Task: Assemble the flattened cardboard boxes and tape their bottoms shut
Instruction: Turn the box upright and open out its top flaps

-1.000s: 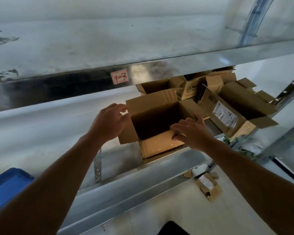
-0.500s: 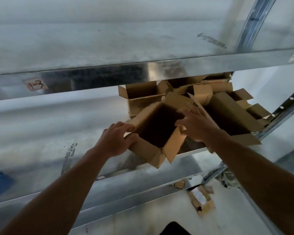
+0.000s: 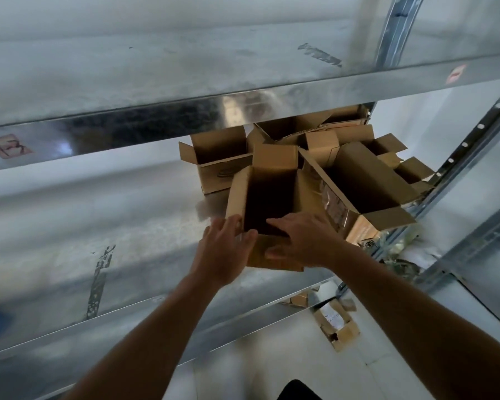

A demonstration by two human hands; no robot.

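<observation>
An assembled brown cardboard box (image 3: 274, 160), open at the top, stands on the metal shelf (image 3: 145, 255) with its near end at the shelf's front. My left hand (image 3: 224, 251) lies against the box's near left corner with fairly straight fingers. My right hand (image 3: 303, 241) holds the near wall, with its fingers reaching over the rim into the dark inside and its thumb on the outer front flap. The box's bottom is hidden.
Several more open cardboard boxes (image 3: 367, 183) are piled behind and to the right on the same shelf. An upper shelf beam (image 3: 243, 111) hangs low overhead. A slotted upright (image 3: 468, 145) stands at the right. A small box (image 3: 337, 327) lies on the floor below.
The box has been turned square to me and set down upright on the shelf beside the pile. Both hands have moved from its sides to its near end.
</observation>
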